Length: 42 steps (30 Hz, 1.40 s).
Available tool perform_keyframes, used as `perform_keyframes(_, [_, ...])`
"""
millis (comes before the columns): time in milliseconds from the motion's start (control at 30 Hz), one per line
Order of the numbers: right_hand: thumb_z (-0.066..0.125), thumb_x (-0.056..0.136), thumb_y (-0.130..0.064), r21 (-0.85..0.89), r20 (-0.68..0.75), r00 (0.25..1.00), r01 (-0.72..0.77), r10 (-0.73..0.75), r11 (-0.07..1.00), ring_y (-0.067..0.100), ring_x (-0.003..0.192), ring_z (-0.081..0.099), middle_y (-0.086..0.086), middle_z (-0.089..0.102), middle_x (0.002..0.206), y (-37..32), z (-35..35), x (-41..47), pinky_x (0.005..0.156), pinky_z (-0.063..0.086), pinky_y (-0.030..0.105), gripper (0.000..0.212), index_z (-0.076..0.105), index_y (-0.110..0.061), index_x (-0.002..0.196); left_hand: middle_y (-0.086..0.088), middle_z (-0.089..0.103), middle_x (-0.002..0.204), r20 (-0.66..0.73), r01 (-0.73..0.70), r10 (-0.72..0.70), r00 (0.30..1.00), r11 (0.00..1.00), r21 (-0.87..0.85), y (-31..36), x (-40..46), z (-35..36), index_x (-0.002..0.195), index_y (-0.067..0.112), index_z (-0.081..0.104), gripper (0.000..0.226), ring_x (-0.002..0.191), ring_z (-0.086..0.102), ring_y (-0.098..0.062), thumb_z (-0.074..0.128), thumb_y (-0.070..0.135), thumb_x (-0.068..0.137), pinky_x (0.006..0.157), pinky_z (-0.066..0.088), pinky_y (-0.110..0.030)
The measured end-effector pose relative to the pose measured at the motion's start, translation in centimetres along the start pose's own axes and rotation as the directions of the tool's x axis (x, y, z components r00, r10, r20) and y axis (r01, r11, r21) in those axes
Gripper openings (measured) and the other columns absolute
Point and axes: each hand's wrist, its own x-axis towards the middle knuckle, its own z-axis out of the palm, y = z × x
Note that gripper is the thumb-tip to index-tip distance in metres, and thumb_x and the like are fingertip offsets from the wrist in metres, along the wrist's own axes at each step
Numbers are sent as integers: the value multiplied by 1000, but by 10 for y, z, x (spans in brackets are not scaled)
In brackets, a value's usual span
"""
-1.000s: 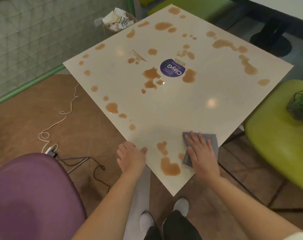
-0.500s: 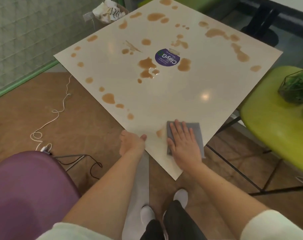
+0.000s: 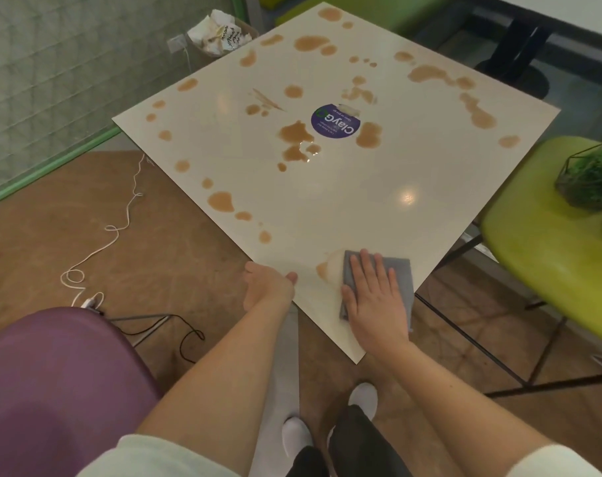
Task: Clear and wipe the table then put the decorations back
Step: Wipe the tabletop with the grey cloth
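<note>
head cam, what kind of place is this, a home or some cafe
Probably a cafe or canteen, not a home: a bare square table with a round branded sticker at its centre, moulded green chair and purple chair, and a bin of crumpled paper beside it.

The table lies flat and bare above its brown spills, hemmed nearside by purple chair and green chair.

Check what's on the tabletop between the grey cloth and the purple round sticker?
Head view: next to the grey cloth a brown smear; beyond, bare tabletop with a light glare, then brown puddles beside the purple sticker.
</note>
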Motion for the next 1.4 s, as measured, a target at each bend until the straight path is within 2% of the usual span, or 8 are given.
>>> perform_keyframes(133, [18, 103, -42, 5, 31, 993, 115, -115, 993, 17, 151, -6, -4, 4, 164, -36, 11, -32, 120, 2, 42, 56, 12, -23, 156, -12, 33, 147, -25, -9, 9, 1000, 1000, -9, 0, -1, 1, 135, 3, 26, 71, 125, 51, -33, 68, 37, 89, 92, 41, -42])
perform_keyframes(267, [13, 102, -44, 26, 88, 970, 226, -228, 974, 11, 149, -11, -13, 0, 162, -35, 5, 13, 120, -7, 36, 55, 11, -32, 156, -12, 37, 143, -7, 1, -2, 1000, 996, -91, 0, 1, -1, 131, 7, 29, 69, 124, 50, -32, 73, 34, 85, 93, 41, -42])
perform_keyframes(500, [14, 102, -45, 17, 35, 996, 82, -83, 996, 12, 149, -12, -11, -2, 163, -8, 2, 5, 121, -4, 39, 56, 7, -30, 155, -12, 43, 135, 16, 4, -2, 1000, 995, -103, -6, 2, -3, 126, 9, 30, 63, 115, 55, -33, 71, 35, 86, 86, 43, -41])
perform_keyframes(700, [-7, 100, -48, 49, 107, 957, 266, -270, 963, 9, 149, -13, -14, -2, 162, -15, -1, 29, 120, -6, 37, 57, 2, -33, 154, -8, 41, 141, -18, -4, 3, 1000, 999, -47, -6, 0, 2, 130, 9, 30, 67, 117, 55, -32, 69, 41, 87, 86, 43, -40])
perform_keyframes(800, [-7, 95, -46, 32, 134, 966, 217, -219, 976, 5, 146, -21, -14, -8, 162, -1, -8, 70, 118, -17, 32, 58, -8, -34, 151, -6, 37, 146, -44, -14, 13, 999, 1000, -5, -5, -2, 4, 137, 7, 29, 72, 120, 54, -31, 66, 44, 88, 80, 40, -38])
perform_keyframes(1000, [20, 102, -33, 39, -25, 983, 185, -184, 982, 19, 149, 15, -1, 23, 161, -24, 5, 15, 120, 6, 40, 54, 28, -17, 153, -9, 41, 139, -4, 25, -25, 1000, 998, -61, -5, 2, 1, 131, 11, 29, 67, 117, 53, -31, 68, 41, 86, 87, 44, -41])
perform_keyframes(1267, [2, 97, -44, -3, 101, 950, 296, -294, 955, 7, 148, -6, -10, 6, 163, -4, -3, 91, 118, -17, 28, 61, 9, -27, 155, -4, 42, 136, 57, -18, 24, 998, 995, -97, -9, 10, -5, 132, 12, 29, 74, 120, 52, -28, 71, 47, 81, 89, 43, -35])
perform_keyframes(1400, [15, 100, -40, 38, 26, 961, 275, -276, 961, 14, 150, 8, -4, 17, 162, -26, 2, 58, 121, 0, 37, 58, 24, -21, 155, 0, 51, 134, 15, -38, 42, 999, 980, -193, -17, 24, -17, 140, 15, 32, 61, 117, 54, -24, 54, 46, 93, 86, 39, -32])
